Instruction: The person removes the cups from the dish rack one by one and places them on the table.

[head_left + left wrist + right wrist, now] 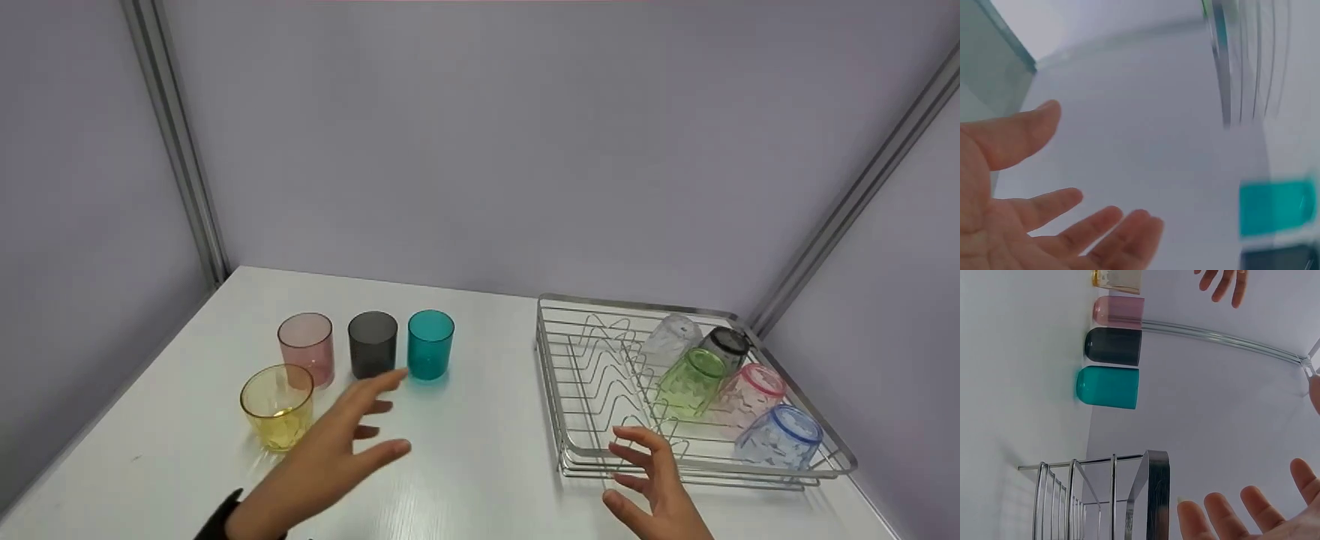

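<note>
Left hand (322,457) above table (480,480), fingers straight and spread, holding nothing. Fingertips just short of grey cup (373,344) and teal cup (430,343), which stand upright side by side beyond them. Pink cup (307,348) left of grey one; yellow cup (277,405) just beside hand's left edge, no touch visible. Right hand (656,487) fingers loosely spread, empty, fingertips at front rim of wire rack (551,375). Five tumblers lie tilted in rack's right side.
</note>
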